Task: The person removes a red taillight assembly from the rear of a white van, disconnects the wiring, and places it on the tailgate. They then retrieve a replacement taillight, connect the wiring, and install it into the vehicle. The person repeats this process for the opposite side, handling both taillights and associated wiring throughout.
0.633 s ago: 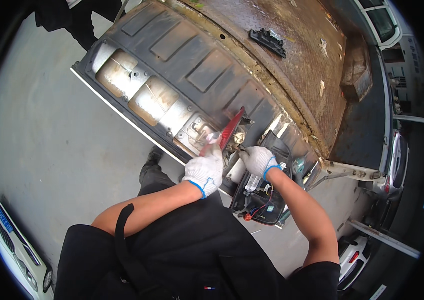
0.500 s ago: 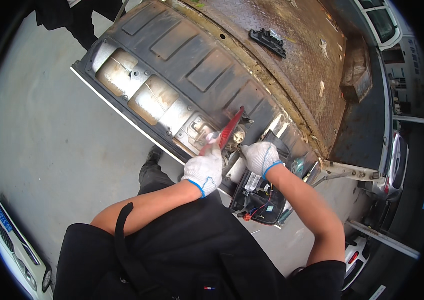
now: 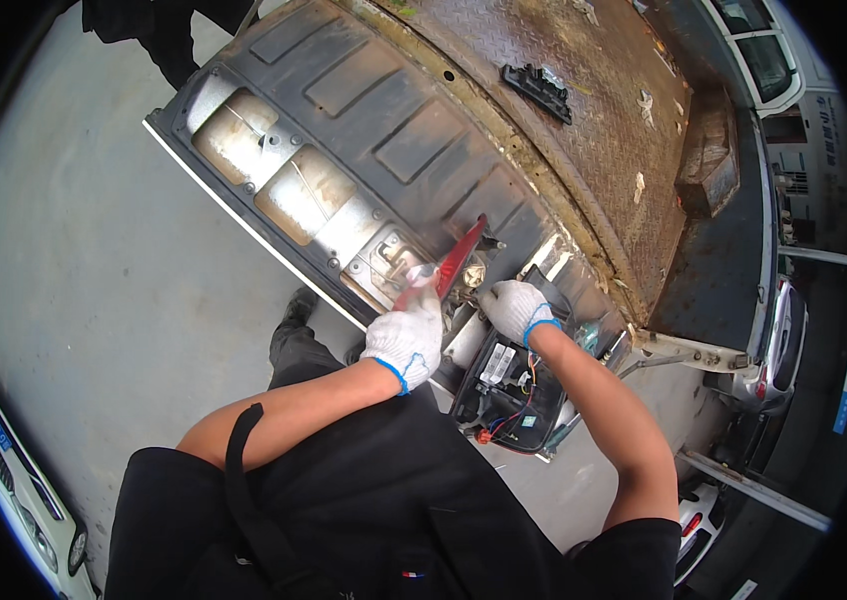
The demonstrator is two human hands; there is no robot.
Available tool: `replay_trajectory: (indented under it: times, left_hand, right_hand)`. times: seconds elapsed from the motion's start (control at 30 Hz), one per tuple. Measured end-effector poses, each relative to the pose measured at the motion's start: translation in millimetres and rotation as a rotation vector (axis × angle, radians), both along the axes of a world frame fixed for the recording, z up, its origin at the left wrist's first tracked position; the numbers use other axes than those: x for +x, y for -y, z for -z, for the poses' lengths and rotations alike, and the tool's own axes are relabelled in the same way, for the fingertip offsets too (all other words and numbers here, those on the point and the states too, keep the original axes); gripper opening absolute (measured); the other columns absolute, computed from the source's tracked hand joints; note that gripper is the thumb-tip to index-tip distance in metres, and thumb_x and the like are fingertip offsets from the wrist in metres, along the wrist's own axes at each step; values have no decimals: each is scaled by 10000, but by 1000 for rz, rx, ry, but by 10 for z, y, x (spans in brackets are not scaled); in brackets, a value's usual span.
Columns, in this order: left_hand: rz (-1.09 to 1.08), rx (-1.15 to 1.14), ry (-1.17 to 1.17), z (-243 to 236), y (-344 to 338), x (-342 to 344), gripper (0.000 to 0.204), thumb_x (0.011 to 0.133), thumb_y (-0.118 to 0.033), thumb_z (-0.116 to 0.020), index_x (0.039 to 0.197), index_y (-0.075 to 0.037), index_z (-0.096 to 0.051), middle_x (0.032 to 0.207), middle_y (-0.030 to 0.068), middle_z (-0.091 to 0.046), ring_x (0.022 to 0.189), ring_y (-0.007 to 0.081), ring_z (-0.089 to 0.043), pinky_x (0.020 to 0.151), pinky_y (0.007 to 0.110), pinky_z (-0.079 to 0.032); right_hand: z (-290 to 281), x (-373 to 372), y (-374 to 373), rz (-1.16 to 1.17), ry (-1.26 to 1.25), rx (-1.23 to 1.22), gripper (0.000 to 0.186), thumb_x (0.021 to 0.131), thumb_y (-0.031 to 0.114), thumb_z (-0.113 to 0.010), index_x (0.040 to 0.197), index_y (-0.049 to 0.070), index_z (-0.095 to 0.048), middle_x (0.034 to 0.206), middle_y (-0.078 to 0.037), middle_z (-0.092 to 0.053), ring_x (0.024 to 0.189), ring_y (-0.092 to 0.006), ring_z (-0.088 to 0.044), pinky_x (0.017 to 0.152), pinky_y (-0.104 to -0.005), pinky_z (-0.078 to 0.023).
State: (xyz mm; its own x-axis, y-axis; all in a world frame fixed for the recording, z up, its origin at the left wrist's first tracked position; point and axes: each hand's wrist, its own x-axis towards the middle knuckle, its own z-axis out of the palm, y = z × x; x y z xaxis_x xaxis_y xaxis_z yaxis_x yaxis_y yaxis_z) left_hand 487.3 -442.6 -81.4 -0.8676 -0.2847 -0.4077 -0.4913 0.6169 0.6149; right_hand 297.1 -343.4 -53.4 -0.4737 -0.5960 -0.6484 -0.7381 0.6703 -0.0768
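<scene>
My left hand [image 3: 409,335], in a white knit glove with a blue cuff edge, is closed around a tail light [image 3: 462,255] with a red lens, tilted on edge over the lowered tailgate [image 3: 344,90]. A pale round fitting [image 3: 474,274] shows at the back of the light. My right hand [image 3: 516,308], gloved alike, is closed just beside this fitting; its fingertips are turned away, and whatever they grip is hidden. Below it lies a black lamp housing [image 3: 504,400] with its back up, showing coloured wires and an orange connector [image 3: 484,436].
The tailgate has cut-out openings [image 3: 306,195] on its left part. A black plastic part [image 3: 539,92] lies on the rusty truck bed [image 3: 604,150]. Tools [image 3: 616,345] lie by the tailgate's right end. A person in dark clothes [image 3: 169,40] stands at upper left; a white car [image 3: 24,490] stands lower left.
The view has shifted slightly. Both hands keep nearly the same places, the left still on the tail light and the right by the round fitting.
</scene>
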Motion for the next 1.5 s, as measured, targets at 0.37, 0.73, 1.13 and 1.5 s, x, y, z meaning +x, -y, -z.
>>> replay_trajectory:
  times: [0.37,0.73,1.13,1.5]
  left_hand:
    - [-10,-34,-73,32,29,31,625,866,-147,-532,1380,169,-370,1163,357,-632,745,437,-709,666,510,-577]
    - [-6,-38,-70,24,-9,27,676,869,-149,-532,1426,176,-326,1147,354,-643,755,439,-708,667,516,-574]
    - [-29,-37,-97,-31,-30,-4,606,869,-174,-573,1362,131,-396,1075,344,-654,768,446,-710,681,528,-576]
    - [-65,-68,-130,78,-73,31,662,876,-265,-652,1341,135,-404,1193,355,-616,771,412,-725,647,481,-584]
  right_hand:
    - [11,-47,93,-446,-114,-172,227,892,272,-643,875,48,-674,827,-168,-716,852,-359,-714,763,-491,-544]
    - [178,-230,3,20,81,-37,348,845,322,-632,955,8,-734,846,-248,-701,861,-412,-696,830,-459,-547]
    - [230,120,4,-486,-122,2,188,876,181,-582,919,50,-711,853,-191,-739,805,-364,-734,734,-497,-589]
    - [88,180,-331,4,-54,-221,291,962,301,-549,984,48,-691,861,-260,-699,860,-445,-683,804,-540,-536]
